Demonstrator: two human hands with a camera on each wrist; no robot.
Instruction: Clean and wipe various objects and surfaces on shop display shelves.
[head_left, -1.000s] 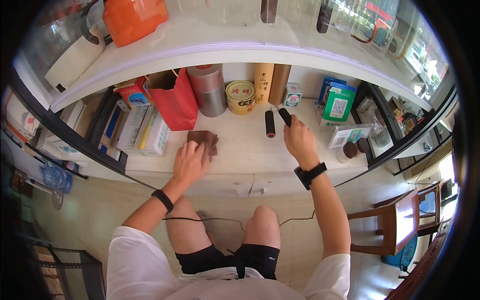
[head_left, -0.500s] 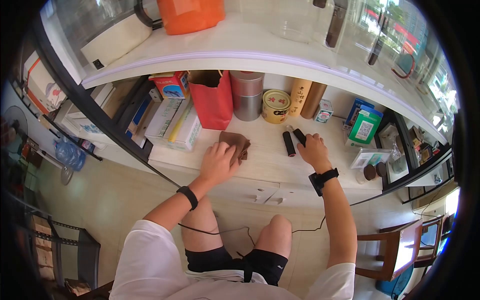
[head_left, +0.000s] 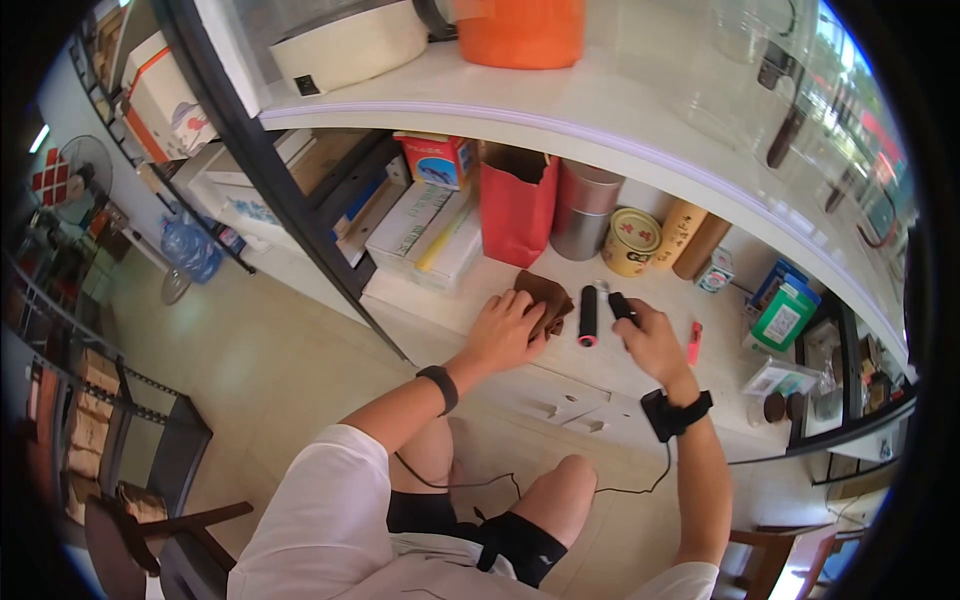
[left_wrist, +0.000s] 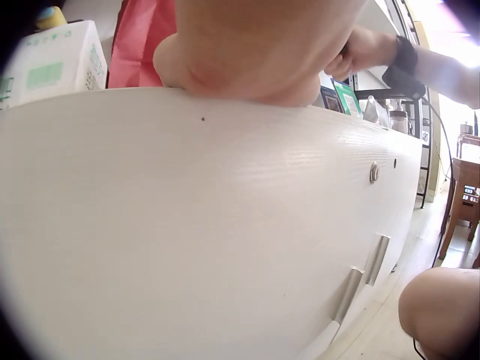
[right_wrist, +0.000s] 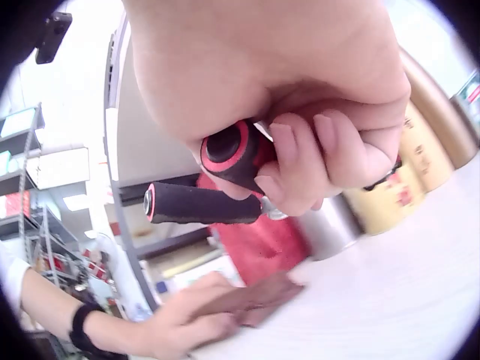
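Note:
My right hand (head_left: 655, 345) grips one black foam handle of a hand grip strengthener (head_left: 588, 318), just above the white cabinet top. Its other handle, with a red-ringed end, sticks out free to the left. A shiny metal spring joins the two, partly hidden by my fingers in the right wrist view. Left of it, my left hand (head_left: 503, 332) holds a crumpled brown cloth (head_left: 547, 297), pinched between thumb and fingers in the right wrist view. The left wrist view shows mostly the heel of this hand, at the front edge of the cabinet top.
Behind the hands stand a red paper bag (head_left: 517, 205), a steel canister (head_left: 585, 215), a yellow tin (head_left: 631, 242) and a tan tube (head_left: 680, 232). White boxes (head_left: 425, 232) sit left. A small red object (head_left: 694, 343) lies right, before a green QR-code sign (head_left: 787, 314).
The head view has turned left. My right hand has brought the grip strengthener left, toward the cloth, and the small red object has come into sight. The left hand keeps the cloth.

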